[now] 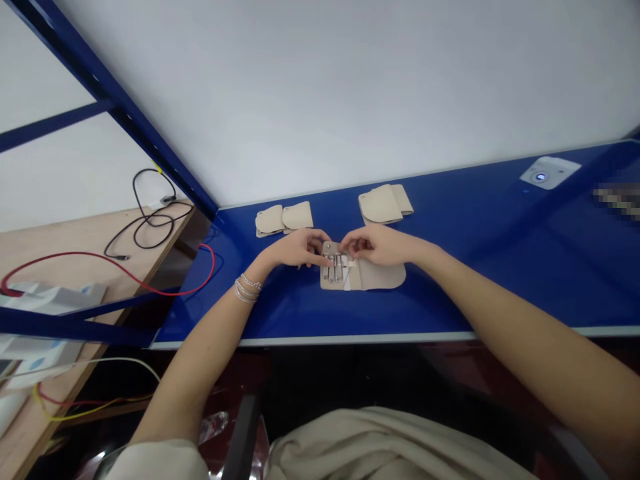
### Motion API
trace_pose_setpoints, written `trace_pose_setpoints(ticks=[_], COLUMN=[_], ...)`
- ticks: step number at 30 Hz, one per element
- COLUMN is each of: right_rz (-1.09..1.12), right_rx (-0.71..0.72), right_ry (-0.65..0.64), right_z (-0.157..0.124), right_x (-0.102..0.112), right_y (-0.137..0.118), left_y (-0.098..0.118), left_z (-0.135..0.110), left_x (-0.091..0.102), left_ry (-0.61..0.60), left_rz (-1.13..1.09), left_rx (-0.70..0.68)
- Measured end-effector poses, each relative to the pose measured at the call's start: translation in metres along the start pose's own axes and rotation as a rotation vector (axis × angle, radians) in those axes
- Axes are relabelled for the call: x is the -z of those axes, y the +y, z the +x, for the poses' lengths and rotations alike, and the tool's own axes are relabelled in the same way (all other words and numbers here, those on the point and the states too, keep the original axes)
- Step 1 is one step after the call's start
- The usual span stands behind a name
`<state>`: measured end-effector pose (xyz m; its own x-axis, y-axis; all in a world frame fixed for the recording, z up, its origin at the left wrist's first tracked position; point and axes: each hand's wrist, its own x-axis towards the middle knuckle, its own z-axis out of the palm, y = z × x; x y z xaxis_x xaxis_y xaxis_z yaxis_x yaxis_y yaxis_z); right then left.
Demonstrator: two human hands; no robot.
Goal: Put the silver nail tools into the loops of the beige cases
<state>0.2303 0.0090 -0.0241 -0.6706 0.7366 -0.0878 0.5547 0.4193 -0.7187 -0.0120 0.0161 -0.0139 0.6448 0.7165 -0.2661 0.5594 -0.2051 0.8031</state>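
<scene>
Our left hand (295, 248) and right hand (380, 244) have their fingers pinched together on the metal tools (334, 268), which sit in the open beige pouch (383, 275) mid-frame on the blue surface (500, 267); it lies unfolded, while the folded beige pouches (284, 219) wait farther up

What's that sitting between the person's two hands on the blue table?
In the head view, an open beige pouch holding small metal tools lies between the left hand and the right hand, on the blue table.

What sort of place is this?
Likely a workshop or assembly room: a glossy blue bench, a blue steel frame, and loose cables on a wooden surface beside it.
</scene>
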Motion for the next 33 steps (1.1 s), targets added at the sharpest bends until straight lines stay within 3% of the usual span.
trace_pose_setpoints(ticks=[11,33], right_rz=[0.045,0.04], right_rx=[-0.008,0.037], right_ry=[0.069,0.034], right_z=[0.001,0.0], right_x=[-0.003,-0.009], right_y=[0.004,-0.006], left_y=[-0.004,0.004], left_z=[0.001,-0.003], left_x=[0.0,0.003], left_ry=[-0.004,-0.031], left_rz=[-0.007,0.013], left_rx=[-0.002,-0.014])
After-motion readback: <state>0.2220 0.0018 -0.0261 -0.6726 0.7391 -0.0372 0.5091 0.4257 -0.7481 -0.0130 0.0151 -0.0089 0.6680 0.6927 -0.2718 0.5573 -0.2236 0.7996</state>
